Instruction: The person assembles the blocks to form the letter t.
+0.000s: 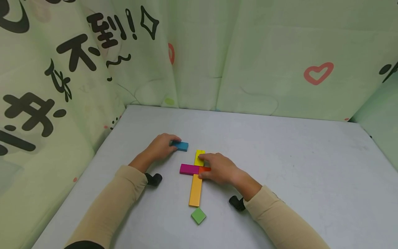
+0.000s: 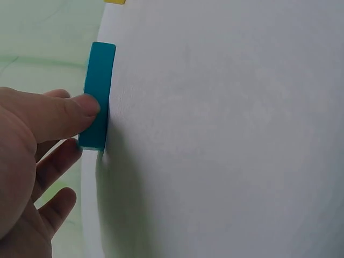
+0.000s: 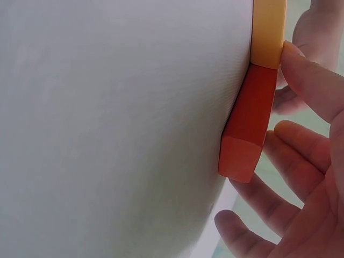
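Observation:
My left hand pinches one end of a blue block between thumb and fingers; in the left wrist view the thumb lies across this block. My right hand is spread over an orange-red block, its index finger touching a yellow block. In the right wrist view the thumb is at the end of the amber block, and other fingers lie behind the orange-red block. A magenta block meets the orange-red one on the left.
Below the magenta block, the long amber block runs toward me, with a green square block near its lower end. Everything lies on a white table. A printed pale green curtain stands behind and at the sides.

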A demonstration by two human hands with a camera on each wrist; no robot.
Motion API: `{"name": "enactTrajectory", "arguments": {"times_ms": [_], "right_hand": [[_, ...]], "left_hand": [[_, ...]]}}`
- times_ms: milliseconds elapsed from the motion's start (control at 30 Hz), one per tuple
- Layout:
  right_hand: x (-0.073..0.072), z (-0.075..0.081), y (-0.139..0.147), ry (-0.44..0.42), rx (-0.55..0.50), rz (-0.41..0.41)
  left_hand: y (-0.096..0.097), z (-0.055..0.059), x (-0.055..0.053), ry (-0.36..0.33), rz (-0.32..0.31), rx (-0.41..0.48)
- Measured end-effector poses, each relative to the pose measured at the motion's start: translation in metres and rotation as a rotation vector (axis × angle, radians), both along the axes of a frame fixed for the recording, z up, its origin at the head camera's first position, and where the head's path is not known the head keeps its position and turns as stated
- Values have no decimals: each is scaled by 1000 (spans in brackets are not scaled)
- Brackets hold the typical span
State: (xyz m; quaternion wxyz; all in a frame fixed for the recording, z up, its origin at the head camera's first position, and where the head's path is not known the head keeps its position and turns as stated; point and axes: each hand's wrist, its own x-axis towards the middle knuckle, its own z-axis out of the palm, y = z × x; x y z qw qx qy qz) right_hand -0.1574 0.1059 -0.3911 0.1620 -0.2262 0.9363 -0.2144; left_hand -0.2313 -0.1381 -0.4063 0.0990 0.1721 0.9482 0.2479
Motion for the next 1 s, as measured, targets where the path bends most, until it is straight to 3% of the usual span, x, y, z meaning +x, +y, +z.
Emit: {"name": "enactTrajectory", "arguments": {"times_ms": [400,1000], "right_hand": [[-1,-1,0,-3,7,-1],[-1,0,0,4,-4,4]], "left_hand": [[-1,-6,2,7,6,25],[-2,1,5,-18,0,34]]}}
